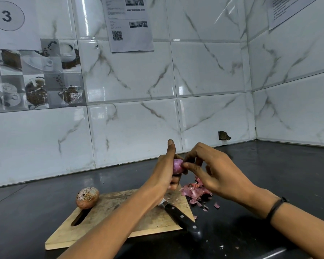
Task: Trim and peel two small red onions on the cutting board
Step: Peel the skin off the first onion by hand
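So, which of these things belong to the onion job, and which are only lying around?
For the job: held onion, gripped by the left hand and pinched by the right hand; unpeeled onion; cutting board; knife; peel heap.

Just there: QR sheet; numbered sheet; coffee tiles; wristband.

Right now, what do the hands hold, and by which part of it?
The left hand grips the part-peeled red onion around its body; the right hand pinches the side facing it with fingertips. The knife lies unheld.
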Available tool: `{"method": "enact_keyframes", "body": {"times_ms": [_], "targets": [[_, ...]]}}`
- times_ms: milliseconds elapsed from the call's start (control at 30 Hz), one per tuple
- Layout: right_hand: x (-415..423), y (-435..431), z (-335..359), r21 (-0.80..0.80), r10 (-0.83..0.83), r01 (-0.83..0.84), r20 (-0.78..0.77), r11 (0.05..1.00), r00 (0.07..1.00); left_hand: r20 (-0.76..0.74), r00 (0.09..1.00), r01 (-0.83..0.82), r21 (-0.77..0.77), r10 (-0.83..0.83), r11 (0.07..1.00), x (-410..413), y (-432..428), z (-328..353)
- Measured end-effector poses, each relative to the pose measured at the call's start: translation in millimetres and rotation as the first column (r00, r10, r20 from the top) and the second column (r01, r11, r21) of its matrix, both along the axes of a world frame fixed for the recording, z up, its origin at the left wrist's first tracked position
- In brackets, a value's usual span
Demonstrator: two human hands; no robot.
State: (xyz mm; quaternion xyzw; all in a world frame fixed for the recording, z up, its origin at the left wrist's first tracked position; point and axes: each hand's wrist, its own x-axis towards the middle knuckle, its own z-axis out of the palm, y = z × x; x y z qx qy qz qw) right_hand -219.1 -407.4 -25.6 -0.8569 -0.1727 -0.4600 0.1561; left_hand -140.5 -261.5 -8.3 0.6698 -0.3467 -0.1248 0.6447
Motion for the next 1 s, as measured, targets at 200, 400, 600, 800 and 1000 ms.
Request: {"method": "enact_keyframes", "body": {"times_ms": [200,400,600,800,1000], "targets": [[-1,5,-3,-0.234,-0.045,0.04,-0.019,0.971,0.999,-0.063,0.997,-0.056,-0.06,0.052,0.997,7,1,1],[-7,3,0,-0.239,-0.107,0.097,-0.027,0.966,0.994,-0.127,0.992,-0.014,-0.083,0.004,0.996,8,5,0],[-4,-5,1,-0.049,-0.194,0.193,-0.014,0.98,0.981,-0.169,0.984,0.046,-0.092,-0.061,0.995,13,4,-1],[-6,-4,4,0.006,-0.135,0.135,0.064,0.991,0.989,-0.138,0.987,0.074,-0.061,-0.081,0.995,5,4,1],[-8,1,5,-0.011,0.004,-0.004,0.028,1.0,1.0,-0.076,0.997,0.009,0.018,-0.008,1.0,-4,2,1]]}}
